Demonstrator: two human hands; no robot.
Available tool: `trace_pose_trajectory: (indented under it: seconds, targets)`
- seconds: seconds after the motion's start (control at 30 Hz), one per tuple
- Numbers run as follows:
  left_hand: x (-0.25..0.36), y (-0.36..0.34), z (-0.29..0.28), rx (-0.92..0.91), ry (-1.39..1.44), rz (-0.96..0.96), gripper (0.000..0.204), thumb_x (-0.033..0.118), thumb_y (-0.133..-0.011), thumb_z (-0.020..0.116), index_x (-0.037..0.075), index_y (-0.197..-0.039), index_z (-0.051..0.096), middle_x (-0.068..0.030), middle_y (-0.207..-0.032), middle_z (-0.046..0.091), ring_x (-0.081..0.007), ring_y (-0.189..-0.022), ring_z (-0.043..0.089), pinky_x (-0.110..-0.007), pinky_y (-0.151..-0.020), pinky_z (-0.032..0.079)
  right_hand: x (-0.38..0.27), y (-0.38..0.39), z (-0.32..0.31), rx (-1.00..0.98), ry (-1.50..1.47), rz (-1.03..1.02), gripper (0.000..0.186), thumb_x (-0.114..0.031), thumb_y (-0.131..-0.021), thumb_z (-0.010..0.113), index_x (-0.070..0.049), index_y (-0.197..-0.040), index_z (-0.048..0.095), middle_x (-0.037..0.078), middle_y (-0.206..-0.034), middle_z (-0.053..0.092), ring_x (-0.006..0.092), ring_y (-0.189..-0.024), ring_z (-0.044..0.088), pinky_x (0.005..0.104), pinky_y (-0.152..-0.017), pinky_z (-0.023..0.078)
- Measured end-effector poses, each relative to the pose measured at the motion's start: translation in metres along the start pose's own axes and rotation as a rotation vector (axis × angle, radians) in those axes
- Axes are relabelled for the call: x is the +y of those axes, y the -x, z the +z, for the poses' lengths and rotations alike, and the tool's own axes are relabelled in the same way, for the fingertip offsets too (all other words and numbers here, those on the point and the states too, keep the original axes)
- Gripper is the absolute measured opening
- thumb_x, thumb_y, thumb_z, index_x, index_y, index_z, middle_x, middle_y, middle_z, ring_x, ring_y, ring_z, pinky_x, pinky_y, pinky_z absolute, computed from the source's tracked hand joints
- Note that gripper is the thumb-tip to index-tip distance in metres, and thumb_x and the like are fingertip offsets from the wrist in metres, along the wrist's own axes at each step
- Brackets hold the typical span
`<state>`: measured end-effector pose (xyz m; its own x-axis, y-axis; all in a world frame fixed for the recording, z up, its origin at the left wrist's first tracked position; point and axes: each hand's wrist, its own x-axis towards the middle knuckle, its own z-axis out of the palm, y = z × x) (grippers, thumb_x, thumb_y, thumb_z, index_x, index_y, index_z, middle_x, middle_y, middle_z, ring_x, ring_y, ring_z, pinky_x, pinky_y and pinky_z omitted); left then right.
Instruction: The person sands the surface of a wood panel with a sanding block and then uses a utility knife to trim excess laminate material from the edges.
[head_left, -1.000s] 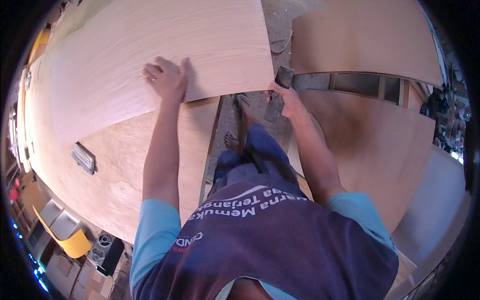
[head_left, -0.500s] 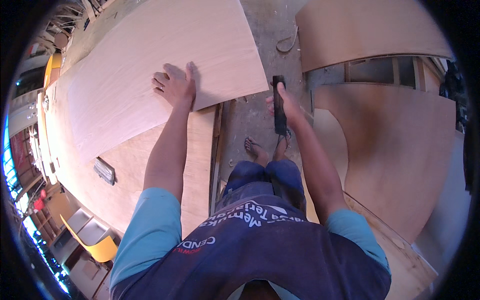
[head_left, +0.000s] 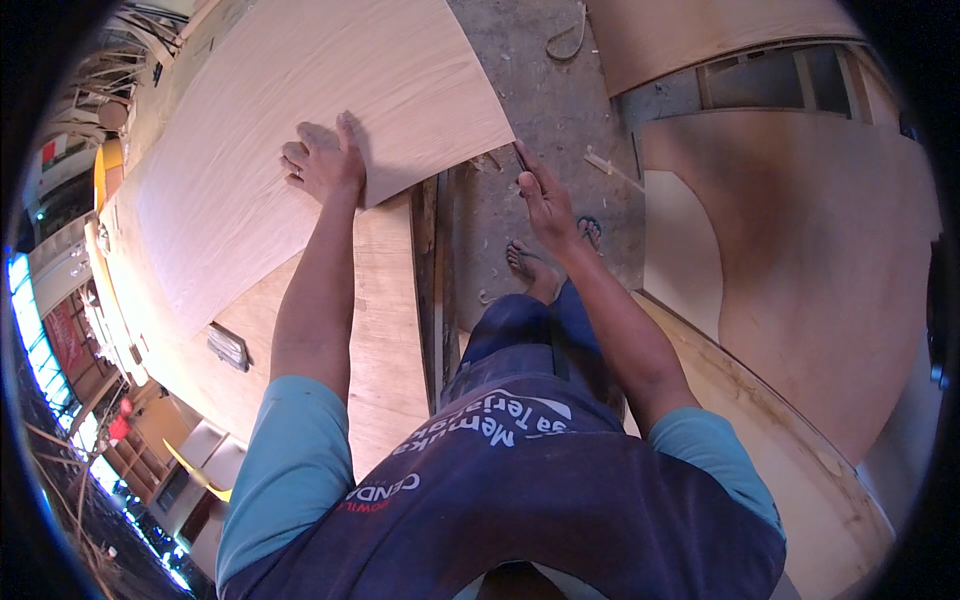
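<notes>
My left hand (head_left: 328, 165) rests on a large, pale wood-grained sheet (head_left: 400, 80), fingers spread and thumb apart. The sheet lies at an angle over a broader plywood board (head_left: 380, 300). My right hand (head_left: 545, 205) is closed round a dark, flat, narrow block (head_left: 520, 158). That block stands edge-on at the sheet's near right corner, mostly hidden by my fingers, so I cannot tell how fully it touches. A worn grey rectangular block (head_left: 228, 347) lies on the plywood, left of my left forearm.
Curved brown panels (head_left: 800, 230) stand to the right, beside a pale board (head_left: 740, 400). The concrete floor (head_left: 520, 70) between the work surfaces carries shavings and a looped strip (head_left: 568, 40). Yellow-edged furniture (head_left: 195, 470) is at the lower left.
My right hand has moved left with the dark block, from out over the floor to the sheet's corner, and turned the block edge-on. My left hand stays on the sheet.
</notes>
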<state>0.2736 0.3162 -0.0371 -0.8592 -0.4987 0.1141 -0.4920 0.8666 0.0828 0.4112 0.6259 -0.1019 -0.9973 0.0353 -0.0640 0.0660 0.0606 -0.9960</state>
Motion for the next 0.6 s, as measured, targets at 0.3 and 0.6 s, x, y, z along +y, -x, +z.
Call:
trace_pose_trajectory:
  seconds: [0.3,0.6]
  targets:
    - [-0.003,0.001,0.001,-0.006,-0.015,-0.009,0.087,0.078,-0.098,0.045,0.016,-0.159,0.039,-0.0225,-0.156,0.037,-0.042,-0.154,0.025,-0.059,-0.124,0.018,-0.01,-0.002,0.001,-0.002,0.016,0.043,0.055,-0.045,-0.11,0.054,-0.014,-0.155,0.054,0.018,-0.114,0.065,0.0296,-0.109,0.062,0.0373,-0.1,0.047]
    - [-0.004,0.002,-0.001,0.009,0.008,0.021,0.088,0.075,-0.098,0.046,0.011,-0.157,0.039,-0.0261,-0.155,0.036,-0.0443,-0.153,0.021,-0.058,-0.12,0.019,-0.016,-0.002,0.006,0.014,0.034,0.122,0.054,-0.042,-0.112,0.055,-0.011,-0.157,0.053,-0.004,-0.092,0.051,0.0074,-0.081,0.047,0.0248,-0.071,0.043]
